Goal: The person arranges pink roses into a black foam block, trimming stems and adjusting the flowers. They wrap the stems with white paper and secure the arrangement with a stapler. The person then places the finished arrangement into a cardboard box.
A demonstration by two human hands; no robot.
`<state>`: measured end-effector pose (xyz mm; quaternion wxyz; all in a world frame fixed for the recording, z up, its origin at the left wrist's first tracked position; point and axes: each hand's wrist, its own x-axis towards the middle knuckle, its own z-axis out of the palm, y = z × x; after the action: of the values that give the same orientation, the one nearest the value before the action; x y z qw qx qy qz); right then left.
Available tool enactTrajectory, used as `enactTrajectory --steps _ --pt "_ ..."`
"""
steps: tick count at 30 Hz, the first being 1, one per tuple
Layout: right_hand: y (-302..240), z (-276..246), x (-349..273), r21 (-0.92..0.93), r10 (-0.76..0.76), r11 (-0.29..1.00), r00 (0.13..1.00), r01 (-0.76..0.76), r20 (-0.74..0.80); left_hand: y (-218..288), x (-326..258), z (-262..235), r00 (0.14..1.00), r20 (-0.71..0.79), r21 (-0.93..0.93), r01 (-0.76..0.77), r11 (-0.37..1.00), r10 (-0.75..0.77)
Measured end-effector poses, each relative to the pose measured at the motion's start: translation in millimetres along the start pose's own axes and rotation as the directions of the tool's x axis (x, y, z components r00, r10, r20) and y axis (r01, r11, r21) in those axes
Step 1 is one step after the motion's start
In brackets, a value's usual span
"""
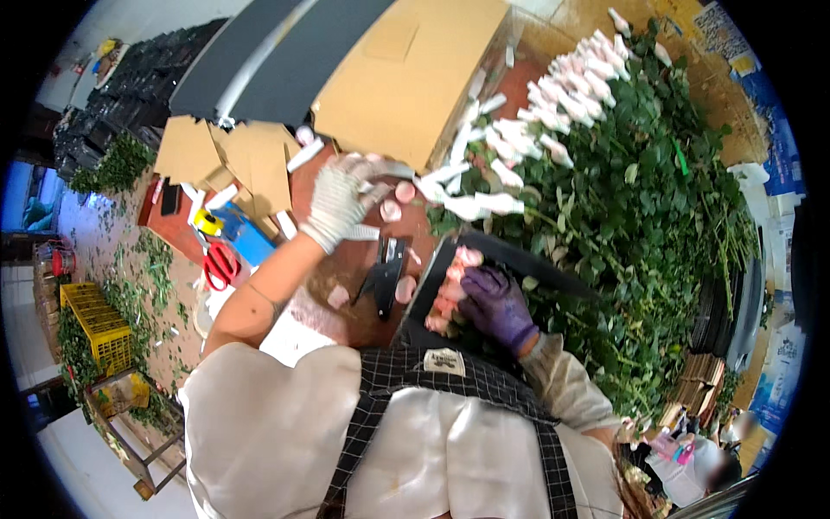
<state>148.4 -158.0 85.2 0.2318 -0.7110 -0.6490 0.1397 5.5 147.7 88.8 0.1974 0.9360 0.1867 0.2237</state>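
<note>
My left hand (340, 201), in a white knit glove, reaches over the reddish tabletop (298, 186) with its fingers stretched and apart. Its fingertips are beside a pale strip (396, 169) and loose pink petals (392, 210). My right hand (497, 304), in a purple glove, has its fingers bent onto a row of pink roses (448, 294). Those roses lie along the edge of a black wrapping sheet (418, 304) close to my apron; their stems are hidden. A black stapler-like tool (380, 281) lies between my hands.
Many roses in white sleeves (571, 95) are heaped at the right with green foliage (605, 242). Cardboard (406, 78) and black sheets (268, 52) stand at the back. Red scissors (221, 265), yellow tape (207, 222) and a blue box (243, 233) are left of my forearm.
</note>
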Motion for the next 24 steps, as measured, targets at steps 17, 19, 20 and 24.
enactTrajectory --steps 17,19,20,24 --pt "-67 -109 30 0.512 -0.015 0.858 0.995 -0.038 0.098 -133 91 -102 0.588 0.350 -0.825 0.562 0.057 -0.730" --pt "-79 -125 49 0.841 0.124 0.454 0.956 -0.294 0.267 -83 100 -126 0.704 0.039 -0.842 0.406 0.357 -0.709" --pt "-82 -129 75 0.868 0.116 0.428 0.968 -0.251 0.222 -54 101 -126 0.779 -0.052 -0.906 0.227 0.358 -0.625" --pt "-100 -146 209 0.996 0.126 -0.071 0.991 0.050 -0.040 65 94 -135 0.867 -0.451 -0.744 -0.235 0.625 -0.210"
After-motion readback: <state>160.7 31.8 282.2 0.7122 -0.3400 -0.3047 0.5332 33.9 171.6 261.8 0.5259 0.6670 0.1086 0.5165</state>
